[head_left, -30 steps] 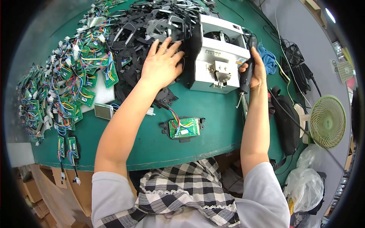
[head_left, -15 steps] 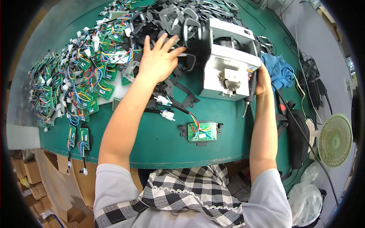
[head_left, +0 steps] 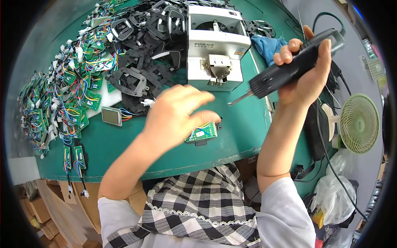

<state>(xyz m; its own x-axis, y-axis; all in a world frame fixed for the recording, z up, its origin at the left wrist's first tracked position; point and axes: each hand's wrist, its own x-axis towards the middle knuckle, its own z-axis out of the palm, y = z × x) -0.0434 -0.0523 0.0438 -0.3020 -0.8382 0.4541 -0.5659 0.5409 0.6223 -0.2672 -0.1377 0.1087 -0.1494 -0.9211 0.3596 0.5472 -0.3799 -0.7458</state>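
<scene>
My right hand point(head_left: 308, 74) is closed round a black electric screwdriver point(head_left: 285, 68), raised at the right and tilted so its thin bit points down and left. Something small and bright shows at the bit's tip, but I cannot make out what. My left hand point(head_left: 180, 111) is open, thumb and fingers apart, over a green circuit board point(head_left: 201, 133) lying on the table. The hand covers part of that board and most of its wires. Behind the hands stands a white screw feeder point(head_left: 215, 47) with a metal outlet at its front.
Many wired circuit boards point(head_left: 89, 99) heap up at the left. Black plastic frames point(head_left: 132, 80) pile behind my left hand, near a small display module point(head_left: 111, 116). Two boards point(head_left: 79, 157) lie at the front left edge. A blue cloth point(head_left: 269, 47) and a green fan point(head_left: 359, 124) are at right.
My right hand has lifted the screwdriver from beside the feeder and tilted it. My left hand has come from the black frames toward me, over the board. The whole view has shifted somewhat.
</scene>
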